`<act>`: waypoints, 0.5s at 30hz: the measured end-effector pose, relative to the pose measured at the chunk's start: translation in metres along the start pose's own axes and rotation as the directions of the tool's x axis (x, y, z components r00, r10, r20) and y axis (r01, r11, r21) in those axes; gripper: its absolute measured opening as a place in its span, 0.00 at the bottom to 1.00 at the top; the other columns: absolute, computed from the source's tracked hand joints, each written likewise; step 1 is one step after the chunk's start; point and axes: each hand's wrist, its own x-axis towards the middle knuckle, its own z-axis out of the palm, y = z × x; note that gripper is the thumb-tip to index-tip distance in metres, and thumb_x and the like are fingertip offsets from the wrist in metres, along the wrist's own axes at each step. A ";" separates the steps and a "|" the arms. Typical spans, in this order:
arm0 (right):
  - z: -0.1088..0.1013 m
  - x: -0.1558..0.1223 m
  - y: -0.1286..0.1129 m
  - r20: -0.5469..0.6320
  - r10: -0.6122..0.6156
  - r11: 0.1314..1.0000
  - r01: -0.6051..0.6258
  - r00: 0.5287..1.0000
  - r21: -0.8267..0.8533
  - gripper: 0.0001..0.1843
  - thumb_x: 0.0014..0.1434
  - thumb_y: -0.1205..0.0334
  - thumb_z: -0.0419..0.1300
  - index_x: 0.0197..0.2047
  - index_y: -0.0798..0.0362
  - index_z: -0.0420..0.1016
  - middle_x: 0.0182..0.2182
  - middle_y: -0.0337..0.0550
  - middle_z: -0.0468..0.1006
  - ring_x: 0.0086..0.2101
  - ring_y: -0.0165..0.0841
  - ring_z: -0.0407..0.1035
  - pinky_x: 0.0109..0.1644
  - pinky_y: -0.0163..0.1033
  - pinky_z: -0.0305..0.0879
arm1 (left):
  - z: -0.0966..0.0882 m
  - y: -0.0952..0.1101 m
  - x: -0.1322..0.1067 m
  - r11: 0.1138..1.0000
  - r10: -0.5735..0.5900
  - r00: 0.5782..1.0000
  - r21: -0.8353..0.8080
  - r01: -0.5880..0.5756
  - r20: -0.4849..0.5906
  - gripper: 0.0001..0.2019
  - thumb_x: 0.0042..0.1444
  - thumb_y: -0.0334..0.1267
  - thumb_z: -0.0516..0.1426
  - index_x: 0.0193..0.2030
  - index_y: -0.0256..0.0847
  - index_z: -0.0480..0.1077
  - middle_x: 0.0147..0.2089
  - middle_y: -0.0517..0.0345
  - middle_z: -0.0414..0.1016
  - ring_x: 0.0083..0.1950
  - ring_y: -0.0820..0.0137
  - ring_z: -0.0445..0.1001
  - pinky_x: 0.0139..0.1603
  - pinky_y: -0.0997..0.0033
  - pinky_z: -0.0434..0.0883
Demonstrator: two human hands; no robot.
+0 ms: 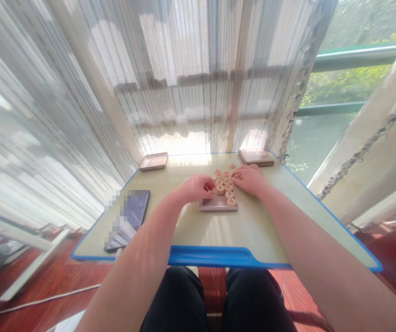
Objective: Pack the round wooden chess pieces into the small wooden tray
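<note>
A shallow box tray (218, 209) lies near the middle of the table, with several round xiangqi pieces (230, 194) grouped along its right and far parts, some stacked. Over the tray's left side is my left hand (199, 186), its fingers curled together; whatever they hold is hidden. My right hand (251, 178) rests low beyond the tray's right far corner, fingertips closed around a xiangqi piece (238, 176) with red marking. Several more red-marked pieces (226, 174) sit loose on the table just behind the tray.
An open shallow box lid (154, 161) lies at the far left, and a flat closed box (256, 157) at the far right. On the left is a dark, partly pixelated packet (137, 207). The table (215, 235) has a raised blue edge; curtains hang behind it.
</note>
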 end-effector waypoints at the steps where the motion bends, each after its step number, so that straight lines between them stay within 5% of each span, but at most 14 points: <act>1: 0.001 0.001 0.000 -0.006 -0.004 1.000 0.004 1.000 -0.002 0.21 0.58 0.49 0.52 0.47 0.48 0.79 0.49 0.47 0.75 0.47 0.44 0.63 0.55 0.46 0.55 | 0.000 0.000 0.000 1.000 0.006 1.000 0.019 -0.007 0.023 0.12 0.42 0.36 0.61 0.37 0.41 0.73 0.33 0.60 0.77 0.34 0.70 0.74 0.32 0.74 0.68; 9: -0.004 0.001 0.002 -0.031 0.053 0.998 -0.052 0.998 0.022 0.18 0.54 0.54 0.57 0.44 0.50 0.80 0.48 0.50 0.75 0.50 0.47 0.64 0.55 0.48 0.57 | -0.002 0.006 -0.003 0.989 0.034 0.998 0.144 -0.040 0.047 0.10 0.44 0.33 0.57 0.36 0.41 0.72 0.33 0.62 0.76 0.34 0.72 0.72 0.32 0.75 0.66; 15: -0.021 0.000 0.014 -0.152 0.283 0.951 -0.257 0.947 0.170 0.23 0.50 0.73 0.53 0.48 0.54 0.78 0.47 0.48 0.78 0.50 0.42 0.68 0.55 0.41 0.60 | -0.005 0.007 -0.006 0.959 0.098 0.988 0.256 -0.125 0.118 0.17 0.43 0.26 0.53 0.40 0.43 0.74 0.38 0.61 0.77 0.37 0.71 0.73 0.36 0.76 0.66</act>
